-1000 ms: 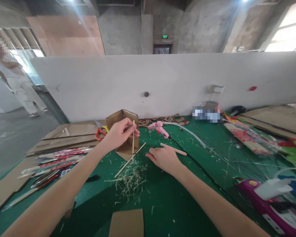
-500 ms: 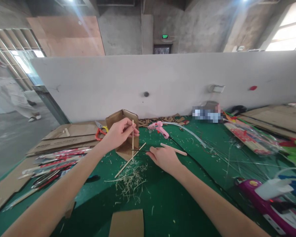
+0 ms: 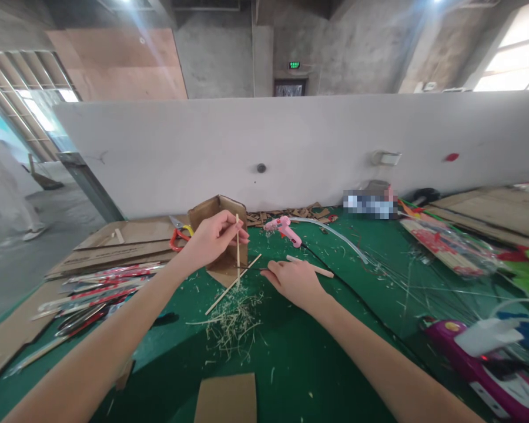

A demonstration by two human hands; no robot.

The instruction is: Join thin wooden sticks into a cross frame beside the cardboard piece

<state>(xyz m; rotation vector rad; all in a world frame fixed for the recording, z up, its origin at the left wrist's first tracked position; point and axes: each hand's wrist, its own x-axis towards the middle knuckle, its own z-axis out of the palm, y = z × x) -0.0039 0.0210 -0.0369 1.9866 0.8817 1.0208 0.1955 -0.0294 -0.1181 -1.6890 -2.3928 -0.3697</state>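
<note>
My left hand (image 3: 216, 238) pinches a thin wooden stick (image 3: 237, 252) and holds it upright, its lower end among pale shavings. My right hand (image 3: 293, 283) is closed on a thin dark blade (image 3: 252, 269) that reaches left to the stick's lower part; the grip is hidden in my fingers. Another thin wooden stick (image 3: 220, 301) lies slantwise on the green table, crossing behind the upright one. Curled wood shavings (image 3: 233, 323) are heaped below. Behind my left hand stands a folded cardboard piece (image 3: 207, 210). A pale round stick (image 3: 324, 271) lies just behind my right hand.
A pink glue gun (image 3: 286, 230) with a black cord lies beyond my hands. Scissors (image 3: 176, 239) and wrapped sticks (image 3: 110, 285) are on the left. A purple power strip (image 3: 456, 341) is at the right. A cardboard piece (image 3: 227, 399) lies in front. A person's leg shows far left.
My hands stay almost in place, with the blade against the stick near its lower end. In the far left background, a person has moved left and a broom has come into view.
</note>
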